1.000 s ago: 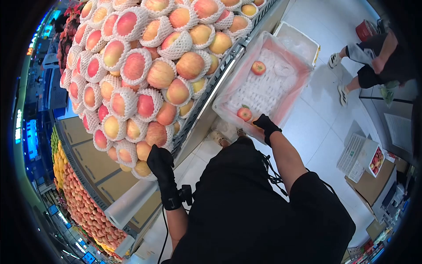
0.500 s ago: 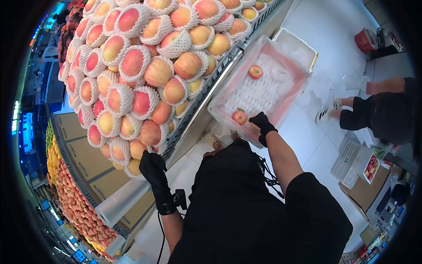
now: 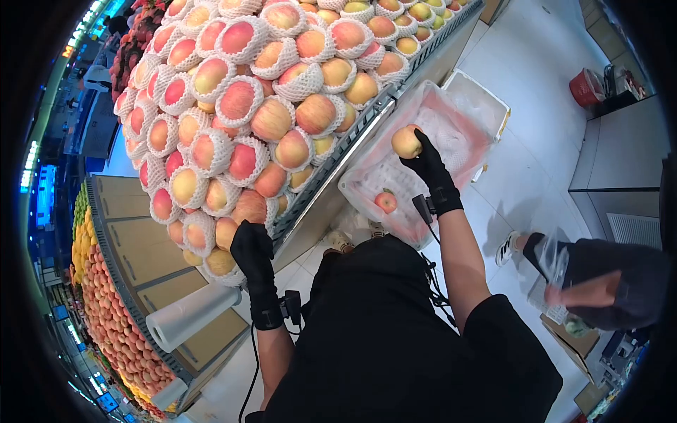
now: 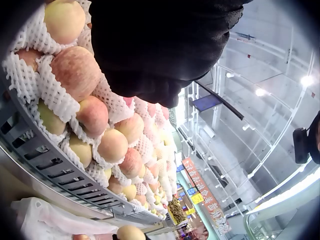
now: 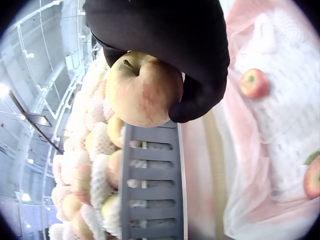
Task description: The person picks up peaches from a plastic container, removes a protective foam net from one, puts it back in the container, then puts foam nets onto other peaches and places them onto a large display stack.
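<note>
My gloved right hand grips a yellowish, red-flushed apple above a pink-lined box. The right wrist view shows the thumb and fingers around this apple, its stem facing the camera. A red apple with a leaf lies in the box on white padding. Another red apple lies there too, hidden in the head view. My gloved left hand is at the lower edge of a pile of apples, many in white foam nets. Its fingers look loosely curled, with nothing visible in them.
A slotted grey rail edges the pile, beside the box. A roll of clear bags sticks out at the lower left. To the right, another person stands on the tiled floor; a red basket is farther back.
My right hand has risen from the box's near end and moved forward, now holding the yellowish apple up. The left hand stays by the pile. The other person has shifted.
</note>
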Demonstrator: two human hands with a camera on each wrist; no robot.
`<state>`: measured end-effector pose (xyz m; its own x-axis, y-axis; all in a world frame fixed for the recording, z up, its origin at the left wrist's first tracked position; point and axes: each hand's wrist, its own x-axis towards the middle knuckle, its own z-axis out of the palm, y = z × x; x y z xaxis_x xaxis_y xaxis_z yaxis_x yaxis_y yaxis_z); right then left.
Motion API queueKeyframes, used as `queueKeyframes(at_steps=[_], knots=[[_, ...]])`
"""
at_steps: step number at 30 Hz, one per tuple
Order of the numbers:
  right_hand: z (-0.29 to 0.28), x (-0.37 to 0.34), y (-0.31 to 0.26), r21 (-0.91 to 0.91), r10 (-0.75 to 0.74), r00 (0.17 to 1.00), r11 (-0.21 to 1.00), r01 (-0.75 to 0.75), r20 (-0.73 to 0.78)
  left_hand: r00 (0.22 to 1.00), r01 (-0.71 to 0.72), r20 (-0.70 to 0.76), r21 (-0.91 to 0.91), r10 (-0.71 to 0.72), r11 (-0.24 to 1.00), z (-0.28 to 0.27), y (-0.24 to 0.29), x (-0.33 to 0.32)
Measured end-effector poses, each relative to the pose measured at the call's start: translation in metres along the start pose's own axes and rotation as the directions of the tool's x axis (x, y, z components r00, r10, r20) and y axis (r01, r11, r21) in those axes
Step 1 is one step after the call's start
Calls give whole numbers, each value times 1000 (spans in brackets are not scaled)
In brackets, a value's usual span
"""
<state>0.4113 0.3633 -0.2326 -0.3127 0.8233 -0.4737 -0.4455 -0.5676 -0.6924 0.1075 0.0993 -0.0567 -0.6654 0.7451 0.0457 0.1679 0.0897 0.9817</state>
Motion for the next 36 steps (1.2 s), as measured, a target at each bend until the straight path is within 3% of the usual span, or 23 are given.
queueKeyframes(at_steps=[1,2,3,4,5,6,8,9,10,11,14,15,16,18,22,24,26,27,29,31,33,36], knots=[[9,-5,-1,-288,-249,964,920,266,92,999,32,22,-102,-30,994,1,-1,1],[17,-10,-10,-573,-373,889,680,457,267,998,67,21,-118,-65,991,3,1,1],[27,-16,-21,-729,-477,768,320,604,427,995,101,20,-135,-99,986,6,3,0],[40,-21,-34,-506,-389,857,693,514,338,991,133,17,-154,-132,979,8,5,0],[59,-27,-46,-189,-250,920,930,315,303,989,150,43,-222,-144,963,8,2,0],[75,-33,-55,153,-87,942,987,38,325,993,112,41,-192,-106,975,11,7,1],[93,-35,-58,115,-142,923,988,107,357,999,37,38,-133,-32,990,22,17,3],[106,-43,-62,101,-186,906,982,160,380,997,40,78,-195,-25,980,23,18,5],[117,-53,-64,-239,-370,826,834,497,425,997,40,68,-203,-27,978,27,22,6],[129,-62,-66,-530,-538,711,480,699,452,998,40,58,-213,-29,976,33,27,6],[134,-58,-53,-590,-536,664,336,735,521,993,56,115,-257,-27,965,37,29,10],[149,-73,-55,-556,-576,626,324,766,526,991,58,134,-260,-24,964,39,28,10],[149,-66,-43,-515,-538,681,448,730,497,987,63,156,-260,-23,964,43,27,10],[174,-83,-51,-562,-396,714,441,700,578,983,16,179,-248,30,969,52,29,11],[216,-111,-42,-424,-302,633,534,732,712,946,-196,252,-62,206,979,60,44,15],[232,-123,-32,-363,-292,623,607,707,726,934,-206,287,-50,211,977,58,53,17],[241,-125,-27,-428,-188,619,571,701,763,927,-268,268,-17,262,963,56,51,18],[244,-126,-23,-418,-214,620,571,706,755,917,-334,254,66,308,940,51,51,20],[248,-129,-9,-399,-262,622,574,715,738,896,-371,290,67,337,926,42,60,23],[233,-106,32,-432,-125,700,707,560,704,900,-387,230,32,370,921,33,54,22],[249,-128,26,-394,-223,658,648,651,720,924,-341,179,-6,337,940,22,66,11],[250,-120,33,-538,-64,633,465,703,772,931,-283,220,-74,292,956,6,58,22]])
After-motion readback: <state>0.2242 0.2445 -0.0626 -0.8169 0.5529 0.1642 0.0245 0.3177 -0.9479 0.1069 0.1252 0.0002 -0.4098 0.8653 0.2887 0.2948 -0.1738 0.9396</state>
